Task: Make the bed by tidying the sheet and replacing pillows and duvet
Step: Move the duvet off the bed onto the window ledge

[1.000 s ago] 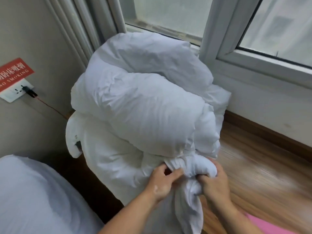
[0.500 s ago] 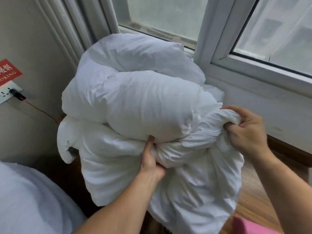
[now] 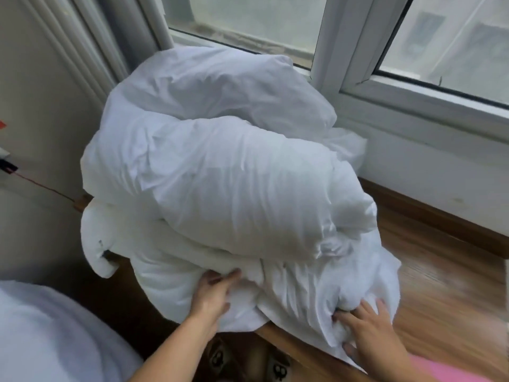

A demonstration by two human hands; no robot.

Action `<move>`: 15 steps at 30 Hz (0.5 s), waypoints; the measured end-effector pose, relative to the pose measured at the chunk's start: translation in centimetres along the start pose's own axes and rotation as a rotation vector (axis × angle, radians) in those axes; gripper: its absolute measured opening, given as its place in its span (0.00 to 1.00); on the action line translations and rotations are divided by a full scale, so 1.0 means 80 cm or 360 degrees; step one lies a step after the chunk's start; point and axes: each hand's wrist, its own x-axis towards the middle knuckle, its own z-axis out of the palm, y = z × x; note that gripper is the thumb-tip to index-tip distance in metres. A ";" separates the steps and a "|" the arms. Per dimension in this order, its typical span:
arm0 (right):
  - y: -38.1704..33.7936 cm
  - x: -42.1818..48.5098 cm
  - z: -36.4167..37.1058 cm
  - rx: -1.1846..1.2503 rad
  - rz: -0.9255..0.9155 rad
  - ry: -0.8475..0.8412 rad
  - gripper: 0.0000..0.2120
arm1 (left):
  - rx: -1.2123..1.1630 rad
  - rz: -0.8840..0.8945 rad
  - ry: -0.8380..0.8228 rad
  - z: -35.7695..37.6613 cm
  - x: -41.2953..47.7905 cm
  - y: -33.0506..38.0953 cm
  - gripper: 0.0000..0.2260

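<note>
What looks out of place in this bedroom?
The white duvet is bunched into a crumpled heap on a wooden piece of furniture by the window, not spread on the bed. The left hand and right hand touch its lower folds.

Your duvet was a bulky white bundle, creased and rolled in thick folds, heaped on a wooden ledge below the window, one corner drooping left. The white sheet lay lower left.
</note>
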 end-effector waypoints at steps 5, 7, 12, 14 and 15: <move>-0.042 -0.028 -0.008 0.0267 0.0175 0.0450 0.19 | -0.0597 -0.0365 -0.0011 -0.061 0.018 -0.025 0.49; -0.065 -0.019 -0.022 0.0493 0.0376 0.0506 0.29 | -0.0687 -0.0382 -0.0013 -0.037 0.029 -0.010 0.49; -0.074 0.008 0.019 0.0541 0.0495 0.0291 0.44 | -0.0749 -0.0352 0.0094 -0.028 0.051 -0.004 0.41; -0.074 0.014 0.037 0.0572 0.0575 0.0313 0.43 | -0.0883 -0.0365 0.0127 -0.029 0.069 0.004 0.29; -0.073 0.016 0.042 0.0610 0.0578 0.0333 0.42 | -0.0921 -0.0365 0.0141 -0.027 0.073 0.015 0.24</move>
